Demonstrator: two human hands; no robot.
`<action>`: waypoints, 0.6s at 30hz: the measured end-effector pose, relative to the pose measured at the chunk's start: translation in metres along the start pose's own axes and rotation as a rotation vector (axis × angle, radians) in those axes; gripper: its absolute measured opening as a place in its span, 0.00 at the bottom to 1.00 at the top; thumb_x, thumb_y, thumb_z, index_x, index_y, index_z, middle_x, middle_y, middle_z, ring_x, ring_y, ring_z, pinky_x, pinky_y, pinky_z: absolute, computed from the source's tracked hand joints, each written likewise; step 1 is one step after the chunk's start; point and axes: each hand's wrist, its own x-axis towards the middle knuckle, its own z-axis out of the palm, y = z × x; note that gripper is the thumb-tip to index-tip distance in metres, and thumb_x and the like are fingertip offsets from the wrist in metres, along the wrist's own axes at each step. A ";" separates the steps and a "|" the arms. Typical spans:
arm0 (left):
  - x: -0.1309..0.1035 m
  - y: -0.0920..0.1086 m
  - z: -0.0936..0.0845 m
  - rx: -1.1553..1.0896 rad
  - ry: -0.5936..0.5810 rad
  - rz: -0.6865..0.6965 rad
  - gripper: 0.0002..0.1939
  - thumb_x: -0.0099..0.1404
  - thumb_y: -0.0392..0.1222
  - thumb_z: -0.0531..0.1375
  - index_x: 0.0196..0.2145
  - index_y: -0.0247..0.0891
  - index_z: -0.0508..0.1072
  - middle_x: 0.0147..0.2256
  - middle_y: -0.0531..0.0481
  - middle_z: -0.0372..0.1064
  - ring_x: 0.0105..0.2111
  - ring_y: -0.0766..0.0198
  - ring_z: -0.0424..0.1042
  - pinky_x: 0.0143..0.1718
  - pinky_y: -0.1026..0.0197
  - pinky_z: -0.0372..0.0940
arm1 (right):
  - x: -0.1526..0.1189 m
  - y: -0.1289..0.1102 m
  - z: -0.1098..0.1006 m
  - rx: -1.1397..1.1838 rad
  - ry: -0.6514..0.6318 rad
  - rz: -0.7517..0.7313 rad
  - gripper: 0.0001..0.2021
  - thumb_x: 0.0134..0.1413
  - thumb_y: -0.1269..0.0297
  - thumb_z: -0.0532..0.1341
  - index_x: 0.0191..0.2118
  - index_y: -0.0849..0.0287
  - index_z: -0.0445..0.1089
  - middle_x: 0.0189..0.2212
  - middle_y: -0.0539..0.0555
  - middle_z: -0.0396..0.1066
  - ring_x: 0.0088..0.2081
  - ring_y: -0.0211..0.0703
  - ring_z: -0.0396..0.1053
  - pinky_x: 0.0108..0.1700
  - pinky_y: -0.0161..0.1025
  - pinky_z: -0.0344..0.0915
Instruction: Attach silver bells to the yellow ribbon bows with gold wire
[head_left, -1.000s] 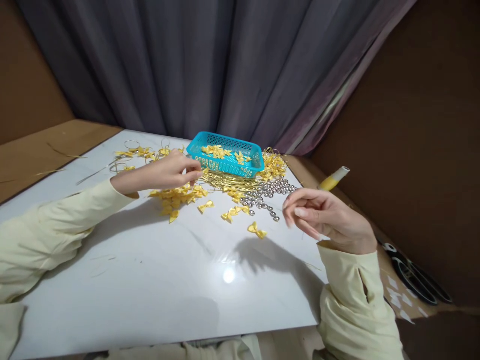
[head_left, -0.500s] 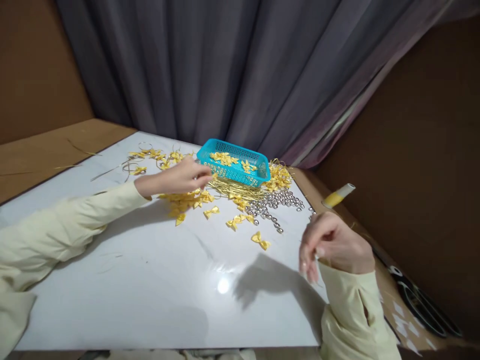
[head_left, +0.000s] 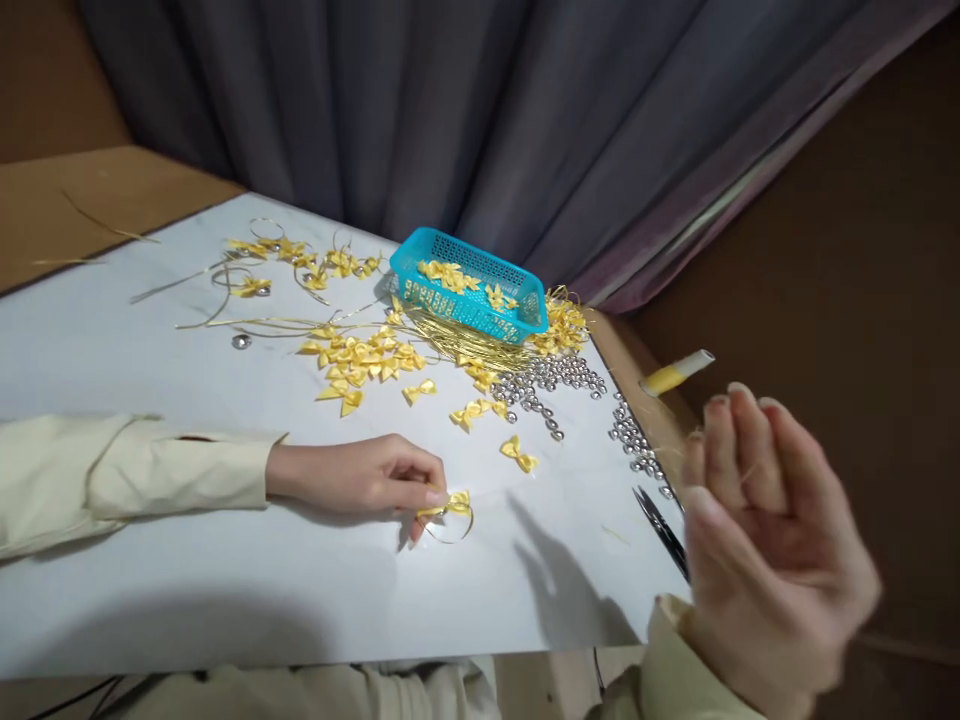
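Note:
My left hand [head_left: 382, 480] is low over the front of the white board, its thumb and fingers pinched on a yellow ribbon bow [head_left: 457, 503] with a thin gold wire loop hanging from it. A small shiny piece shows at the bow's middle. Off the board's right edge, my right hand [head_left: 780, 560] is raised with the palm turned up. Its fingers are stretched and slightly curved, and a fine thread seems to cross them. A single yellow bow [head_left: 519, 455] lies on the board between the hands.
A blue basket [head_left: 469, 312] with bows stands at the back, gold wires [head_left: 469, 345] before it. Loose yellow bows [head_left: 364, 358] and silver beads [head_left: 551, 375] are scattered around. Black pointed blades [head_left: 660, 530] lie by the right edge, near a yellow-white tube [head_left: 679, 373].
My left hand has come from beside the basket towards me, now with the looped bow plainly in its pinch. My right hand has risen and turned palm up. The view has shifted.

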 end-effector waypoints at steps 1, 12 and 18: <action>0.000 0.000 -0.001 0.018 -0.006 -0.004 0.14 0.68 0.48 0.56 0.30 0.36 0.69 0.26 0.51 0.72 0.27 0.65 0.71 0.34 0.63 0.65 | 0.012 -0.002 0.016 -0.058 0.009 -0.037 0.29 0.52 0.59 0.66 0.60 0.50 0.62 0.55 0.63 0.68 0.60 0.63 0.61 0.50 0.56 0.70; 0.002 -0.001 -0.005 0.007 -0.068 0.021 0.13 0.69 0.48 0.55 0.30 0.37 0.67 0.25 0.52 0.73 0.26 0.66 0.71 0.33 0.64 0.65 | 0.038 -0.005 0.133 -0.332 -0.081 -0.400 0.29 0.55 0.84 0.50 0.61 0.57 0.53 0.69 0.56 0.39 0.68 0.56 0.22 0.62 0.70 0.48; 0.003 0.001 -0.004 0.005 -0.078 0.043 0.13 0.69 0.47 0.55 0.29 0.37 0.67 0.25 0.52 0.72 0.26 0.66 0.71 0.34 0.64 0.64 | 0.046 -0.006 0.139 -0.287 -0.065 -0.398 0.14 0.58 0.81 0.51 0.45 0.57 0.61 0.61 0.65 0.61 0.66 0.54 0.48 0.58 0.59 0.63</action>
